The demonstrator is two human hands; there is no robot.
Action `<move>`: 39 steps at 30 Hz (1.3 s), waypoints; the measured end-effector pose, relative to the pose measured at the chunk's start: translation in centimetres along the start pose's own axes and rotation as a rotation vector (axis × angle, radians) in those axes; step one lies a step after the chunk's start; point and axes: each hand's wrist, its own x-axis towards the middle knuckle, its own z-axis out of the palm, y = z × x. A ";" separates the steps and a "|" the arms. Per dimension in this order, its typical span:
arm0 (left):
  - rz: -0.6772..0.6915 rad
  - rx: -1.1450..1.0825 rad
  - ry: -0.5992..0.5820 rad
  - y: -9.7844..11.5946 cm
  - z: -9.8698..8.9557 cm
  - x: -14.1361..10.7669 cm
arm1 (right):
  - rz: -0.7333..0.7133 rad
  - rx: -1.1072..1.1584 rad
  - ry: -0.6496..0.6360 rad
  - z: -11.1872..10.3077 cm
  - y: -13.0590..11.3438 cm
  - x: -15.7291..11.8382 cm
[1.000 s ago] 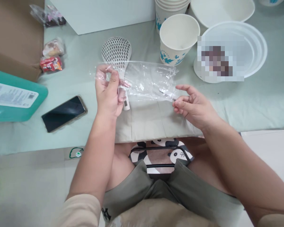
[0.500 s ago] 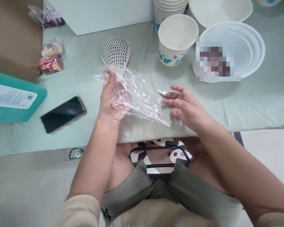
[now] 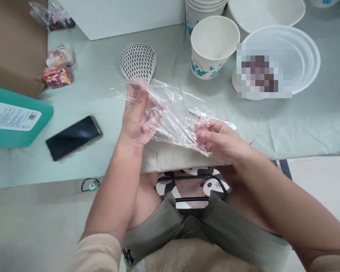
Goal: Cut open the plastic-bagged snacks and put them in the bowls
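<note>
A thin clear plastic bag [image 3: 177, 113] is stretched between my two hands above the table's near edge. My left hand [image 3: 138, 113] grips its left end, the thumb over the film and the fingers partly behind it. At the lower right corner, my right hand [image 3: 215, 138] pinches the film between thumb and fingers. Under the right hand lies a slim tool with a white handle [image 3: 230, 124]; its thin tip shows through the film. Just beyond the left hand is a white perforated scoop-shaped piece [image 3: 138, 62], its lower end hidden by the bag.
A paper cup [image 3: 214, 47] and a cup stack [image 3: 204, 7] stand at the back, beside a white bowl [image 3: 268, 11] and a translucent bowl [image 3: 306, 64] with blurred contents. Leftward are a phone [image 3: 73, 138], a green jug [image 3: 22, 132], wrapped snacks [image 3: 57, 76] and a cardboard box [image 3: 17, 45].
My right hand has closed on the lower right end of the bag, which it was apart from before. The bag is now pulled wider, and the white handle shows beyond the hand.
</note>
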 end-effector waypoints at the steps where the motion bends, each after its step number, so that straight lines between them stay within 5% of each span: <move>1: 0.040 -0.001 -0.013 0.0 0.0 -0.1 | -0.054 -0.007 0.027 0.0 -0.2 0.0; 5: 0.162 0.073 0.005 -0.4 -0.4 0.1 | -0.245 -0.099 0.190 -0.9 -1.3 -0.3; 10: 0.134 0.091 -0.006 -0.5 -0.7 0.3 | -0.312 -0.201 0.317 -1.9 -2.1 -0.6; 21: 0.130 0.107 -0.010 -0.3 0.0 0.3 | -0.312 -0.184 0.313 -2.1 -2.0 -0.4; 28: 0.067 0.166 -0.062 -0.7 -0.2 0.2 | -0.208 -0.192 0.146 -2.1 -1.9 -0.5; 39: 0.032 0.166 -0.039 0.0 0.1 0.0 | -0.214 -0.128 0.257 -1.7 -2.1 -0.2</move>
